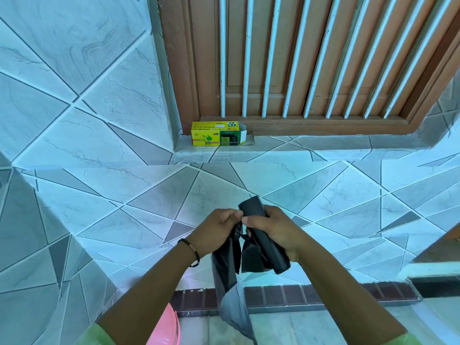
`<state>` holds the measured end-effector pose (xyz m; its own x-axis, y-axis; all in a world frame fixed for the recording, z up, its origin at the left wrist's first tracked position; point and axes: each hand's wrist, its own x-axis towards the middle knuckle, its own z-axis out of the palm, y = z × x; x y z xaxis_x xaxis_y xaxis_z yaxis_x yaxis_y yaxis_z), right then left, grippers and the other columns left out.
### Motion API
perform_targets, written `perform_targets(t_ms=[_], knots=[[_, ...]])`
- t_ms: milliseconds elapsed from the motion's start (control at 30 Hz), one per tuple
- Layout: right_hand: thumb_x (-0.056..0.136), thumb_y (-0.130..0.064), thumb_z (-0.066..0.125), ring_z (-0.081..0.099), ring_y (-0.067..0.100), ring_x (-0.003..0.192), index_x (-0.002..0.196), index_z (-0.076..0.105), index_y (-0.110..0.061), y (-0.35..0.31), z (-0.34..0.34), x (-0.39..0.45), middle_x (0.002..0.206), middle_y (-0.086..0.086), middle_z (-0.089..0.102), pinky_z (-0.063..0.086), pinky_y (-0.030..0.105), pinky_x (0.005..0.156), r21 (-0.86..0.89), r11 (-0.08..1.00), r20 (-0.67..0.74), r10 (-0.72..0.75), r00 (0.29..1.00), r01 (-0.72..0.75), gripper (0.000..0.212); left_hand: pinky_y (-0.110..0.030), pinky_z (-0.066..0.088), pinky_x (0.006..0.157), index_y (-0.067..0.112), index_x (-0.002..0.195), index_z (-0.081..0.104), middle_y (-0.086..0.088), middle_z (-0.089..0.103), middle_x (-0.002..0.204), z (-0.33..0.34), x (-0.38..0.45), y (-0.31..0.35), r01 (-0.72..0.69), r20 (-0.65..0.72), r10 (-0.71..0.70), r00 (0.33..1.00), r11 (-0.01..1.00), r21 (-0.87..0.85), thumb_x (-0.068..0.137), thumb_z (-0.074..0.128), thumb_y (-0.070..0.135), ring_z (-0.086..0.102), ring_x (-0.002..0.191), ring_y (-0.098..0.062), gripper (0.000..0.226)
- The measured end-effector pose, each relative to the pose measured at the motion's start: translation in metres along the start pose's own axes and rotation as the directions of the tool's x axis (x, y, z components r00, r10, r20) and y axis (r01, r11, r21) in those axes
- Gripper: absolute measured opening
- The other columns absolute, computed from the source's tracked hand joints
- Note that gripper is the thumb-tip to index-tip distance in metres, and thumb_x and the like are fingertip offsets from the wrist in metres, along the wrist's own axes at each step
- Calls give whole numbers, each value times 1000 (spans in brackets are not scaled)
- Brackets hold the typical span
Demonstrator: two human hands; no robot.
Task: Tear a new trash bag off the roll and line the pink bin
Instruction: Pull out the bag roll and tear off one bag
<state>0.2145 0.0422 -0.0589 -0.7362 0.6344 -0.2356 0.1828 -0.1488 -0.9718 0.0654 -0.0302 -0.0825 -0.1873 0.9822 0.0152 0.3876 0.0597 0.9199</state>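
My right hand (271, 229) grips a black roll of trash bags (263, 235), held tilted in front of the tiled wall. My left hand (214, 232) pinches the loose black trash bag (227, 272), which hangs down from the roll to below my wrists. Both hands sit close together, thumbs nearly touching at the top of the bag. The rim of the pink bin (169, 327) shows at the bottom edge, under my left forearm and mostly hidden by it.
A yellow and green trash bag box (216, 136) lies open on the tiled window ledge (311, 151), below a wooden shuttered window with white bars (298, 61). Tiled walls stand ahead and to the left. A dark brick strip (311, 295) meets the floor.
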Motion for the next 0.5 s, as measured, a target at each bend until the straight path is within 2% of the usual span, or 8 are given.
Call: perform_targets(t_ms=[67, 167, 233, 300, 367, 433, 500], knots=[[73, -23, 68, 58, 21, 57, 84, 62, -10, -3, -1, 1, 65, 7, 61, 48, 29, 57, -38, 999, 4, 12, 1000, -12, 18, -36, 36, 66, -1, 74, 56, -14, 50, 68, 0, 2, 5, -30, 2, 30, 1000, 998, 58, 98, 38, 31, 43, 62, -20, 44], [72, -24, 68, 57, 20, 57, 85, 61, -10, -9, -3, 2, 66, 8, 60, 47, 28, 58, -73, 997, -2, 14, 1000, -15, 20, -34, 37, 64, 10, 69, 52, -13, 50, 65, 1, 4, 11, -75, -12, 78, 997, 988, 136, 98, 38, 29, 44, 61, -20, 38], [76, -22, 70, 56, 18, 55, 85, 59, -10, -11, -8, 2, 66, 6, 58, 46, 26, 55, -243, 970, -50, -12, 999, -1, 19, -33, 36, 62, 17, 65, 44, -5, 48, 60, -4, 3, 8, -117, -6, 126, 992, 932, 342, 98, 37, 30, 44, 60, -20, 36], [78, -22, 69, 57, 16, 54, 85, 56, -9, -13, -18, 1, 67, 5, 56, 46, 25, 53, -415, 910, -92, -48, 995, 5, 20, -30, 30, 60, 24, 61, 32, 4, 39, 54, -16, 0, 1, -117, -7, 142, 990, 840, 530, 98, 36, 32, 41, 58, -18, 38], [79, -22, 70, 60, 19, 57, 87, 56, -8, -14, -32, -1, 68, 6, 58, 49, 29, 57, -368, 930, -123, -51, 991, 2, 21, -27, 30, 63, 27, 60, 29, 4, 38, 54, -32, -2, -8, -96, -40, 139, 989, 838, 537, 98, 36, 33, 40, 57, -14, 40], [78, -22, 71, 63, 24, 66, 91, 59, -7, -13, -42, -3, 72, 6, 66, 53, 35, 65, -212, 977, -125, -48, 991, 20, 23, -27, 32, 65, 34, 62, 34, 4, 43, 61, -41, -5, -10, -93, -43, 139, 989, 829, 551, 97, 35, 39, 43, 64, -15, 35], [74, -23, 74, 67, 26, 75, 97, 62, -7, -10, -45, -1, 83, 9, 71, 53, 35, 69, 11, 999, -96, -38, 995, 40, 30, -29, 38, 67, 35, 73, 43, 6, 48, 73, -42, -4, -7, -68, -16, 98, 995, 788, 612, 91, 24, 60, 49, 75, -17, 36]])
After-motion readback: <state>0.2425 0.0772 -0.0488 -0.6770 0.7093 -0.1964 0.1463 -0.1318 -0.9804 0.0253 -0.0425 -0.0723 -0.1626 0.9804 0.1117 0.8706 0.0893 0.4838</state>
